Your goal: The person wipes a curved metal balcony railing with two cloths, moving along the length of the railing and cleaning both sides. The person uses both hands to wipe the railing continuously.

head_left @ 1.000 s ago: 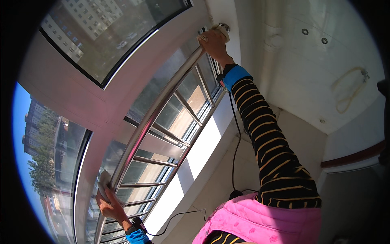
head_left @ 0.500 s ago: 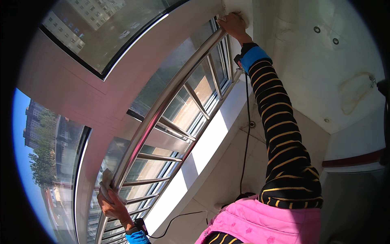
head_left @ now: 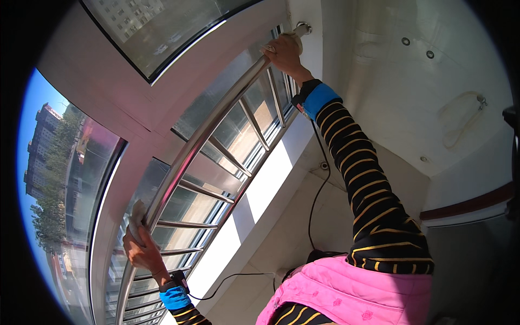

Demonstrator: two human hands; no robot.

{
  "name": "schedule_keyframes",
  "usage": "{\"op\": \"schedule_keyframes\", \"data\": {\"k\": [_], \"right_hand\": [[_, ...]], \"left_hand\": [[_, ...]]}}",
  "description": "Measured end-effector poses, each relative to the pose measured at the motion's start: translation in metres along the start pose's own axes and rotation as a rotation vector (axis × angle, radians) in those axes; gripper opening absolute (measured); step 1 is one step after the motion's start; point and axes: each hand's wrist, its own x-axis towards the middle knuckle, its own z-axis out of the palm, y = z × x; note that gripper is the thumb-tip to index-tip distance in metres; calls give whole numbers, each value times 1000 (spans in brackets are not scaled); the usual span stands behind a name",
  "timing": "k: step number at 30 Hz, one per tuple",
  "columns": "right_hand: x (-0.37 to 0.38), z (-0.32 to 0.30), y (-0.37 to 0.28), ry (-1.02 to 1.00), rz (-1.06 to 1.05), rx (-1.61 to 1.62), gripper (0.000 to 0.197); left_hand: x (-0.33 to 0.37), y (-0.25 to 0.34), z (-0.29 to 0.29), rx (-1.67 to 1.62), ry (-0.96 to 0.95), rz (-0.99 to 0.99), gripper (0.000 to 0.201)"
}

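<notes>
A shiny metal handrail [head_left: 197,142] slants across the window from lower left to upper right, with several thinner bars below it. Near its upper end, my right hand [head_left: 285,56] is closed round the rail over a pale cloth [head_left: 297,41], most of which the fingers hide. At the lower left my left hand [head_left: 142,249] wraps a greyish-white cloth [head_left: 136,214] against the same rail. Its fingertips lie partly out of sight behind the rail. A round wall mount [head_left: 305,27] shows just beyond my right hand.
Window panes [head_left: 65,189] in pale frames lie behind the rail. Below runs a sunlit white sill [head_left: 265,176]. Dark cables [head_left: 312,203] hang from both wristbands. A wall with a looped hose [head_left: 448,127] stands right; a dark red edge [head_left: 471,206] lies below it.
My right hand has slid down the rail, away from the wall, uncovering the round mount. My left hand keeps about the same place on the rail. The whole view has shifted slightly.
</notes>
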Motion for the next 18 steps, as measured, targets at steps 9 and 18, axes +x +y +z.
{"op": "schedule_keyframes", "data": {"k": [9,18], "right_hand": [[-55,-69,-198,178,-7,455,19],[-83,-130,-331,146,-27,760,14]], "left_hand": [[4,1,0,39,-49,-18,42],[6,4,-2,-17,-16,21,48]]}}
